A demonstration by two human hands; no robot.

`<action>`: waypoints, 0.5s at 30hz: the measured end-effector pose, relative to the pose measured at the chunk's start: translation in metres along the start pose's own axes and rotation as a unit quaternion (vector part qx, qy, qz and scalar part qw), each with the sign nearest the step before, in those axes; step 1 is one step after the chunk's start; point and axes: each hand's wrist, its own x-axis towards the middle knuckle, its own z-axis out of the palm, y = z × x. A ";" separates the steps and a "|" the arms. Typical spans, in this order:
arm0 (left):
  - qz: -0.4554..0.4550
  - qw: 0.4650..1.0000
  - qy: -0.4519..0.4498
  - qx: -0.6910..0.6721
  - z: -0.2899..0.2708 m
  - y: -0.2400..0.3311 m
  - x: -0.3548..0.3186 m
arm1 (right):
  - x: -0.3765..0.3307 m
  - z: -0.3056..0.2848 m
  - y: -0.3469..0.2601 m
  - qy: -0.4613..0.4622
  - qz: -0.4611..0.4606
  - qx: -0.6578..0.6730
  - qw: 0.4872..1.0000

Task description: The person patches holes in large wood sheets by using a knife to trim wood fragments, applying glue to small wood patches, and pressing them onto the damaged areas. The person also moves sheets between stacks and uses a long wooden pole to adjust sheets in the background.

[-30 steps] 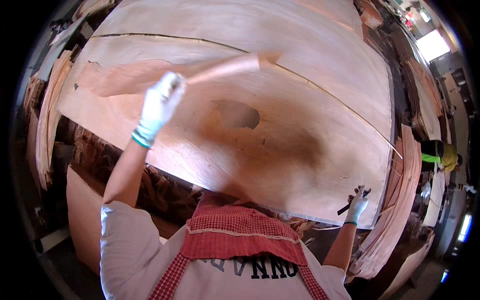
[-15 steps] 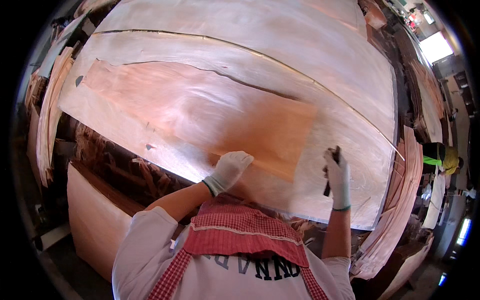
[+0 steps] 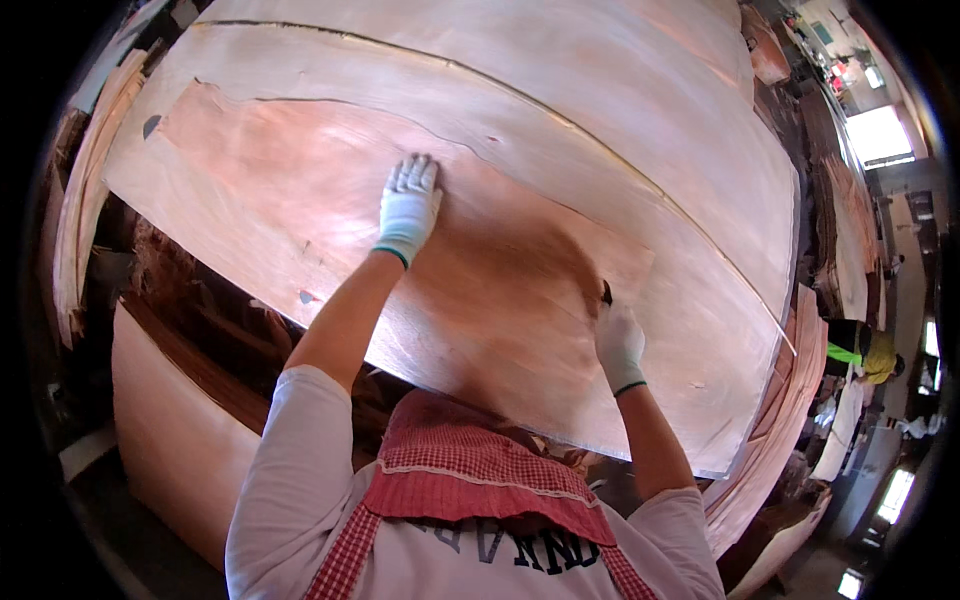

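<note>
A thin pinkish wood veneer piece (image 3: 290, 150) with a wavy far edge lies on a larger pale veneer sheet (image 3: 690, 330). My gloved left hand (image 3: 408, 208) rests flat on the smaller piece, fingers stretched out. Toward its right end, my gloved right hand (image 3: 620, 340) is closed around a small dark hand tool (image 3: 606, 292), its tip poking out above the fingers; the rest is hidden in the glove, so its kind is unclear. A long, thin bamboo-like stick (image 3: 560, 118) curves across the large sheet beyond both hands.
Veneer stacks (image 3: 785, 370) with ragged edges stand along the right, and more strips (image 3: 90, 200) lean at the left. Below left is a curved pale panel (image 3: 180, 430) beside torn scraps. Another person (image 3: 870, 355) is far off at the right.
My left hand has moved from the near edge farther onto the veneer and flattened out. My right hand, with the dark tool, has shifted left to the piece's right end.
</note>
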 end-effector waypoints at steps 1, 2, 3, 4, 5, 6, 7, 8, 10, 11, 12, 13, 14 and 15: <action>0.005 1.000 0.008 -0.027 0.000 -0.006 0.008 | 0.010 0.008 -0.015 -0.033 -0.012 -0.039 0.999; 0.006 0.998 0.017 -0.053 -0.001 -0.010 0.011 | 0.021 0.016 -0.032 -0.067 -0.026 -0.077 0.994; -0.008 0.997 0.012 -0.073 0.000 -0.010 0.011 | 0.028 0.018 -0.068 -0.038 -0.092 -0.115 0.988; -0.024 0.996 0.007 -0.089 0.000 -0.008 0.010 | 0.034 0.023 -0.109 -0.009 -0.161 -0.149 0.976; -0.036 0.994 0.004 -0.107 -0.002 -0.004 0.011 | 0.041 0.035 -0.139 0.074 -0.229 -0.106 0.965; -0.068 0.990 -0.005 -0.126 -0.004 -0.001 0.014 | 0.053 0.043 -0.176 0.058 -0.227 -0.061 0.970; -0.076 0.987 0.006 -0.144 -0.003 -0.005 0.012 | 0.064 0.040 -0.216 0.013 -0.205 -0.015 0.979; -0.078 0.983 0.017 -0.165 -0.001 -0.005 0.013 | 0.078 0.042 -0.245 0.034 -0.215 0.016 0.976; -0.075 0.976 0.019 -0.205 0.004 -0.004 0.016 | 0.106 0.041 -0.288 0.048 -0.207 0.071 0.975; -0.059 0.979 0.016 -0.193 0.005 -0.006 0.017 | 0.113 0.038 -0.298 0.037 -0.193 0.092 0.976; -0.050 0.982 0.009 -0.181 0.005 -0.011 0.017 | 0.108 0.040 -0.291 0.019 -0.209 0.093 0.973; -0.039 0.985 0.001 -0.171 0.005 -0.015 0.017 | 0.100 0.043 -0.282 0.000 -0.223 0.094 0.970; -0.031 0.990 0.018 -0.136 0.005 -0.017 0.015 | 0.092 0.045 -0.272 -0.018 -0.235 0.095 0.967; -0.030 0.988 0.051 -0.140 0.003 -0.020 0.011 | 0.070 0.038 -0.253 -0.088 -0.215 0.068 0.970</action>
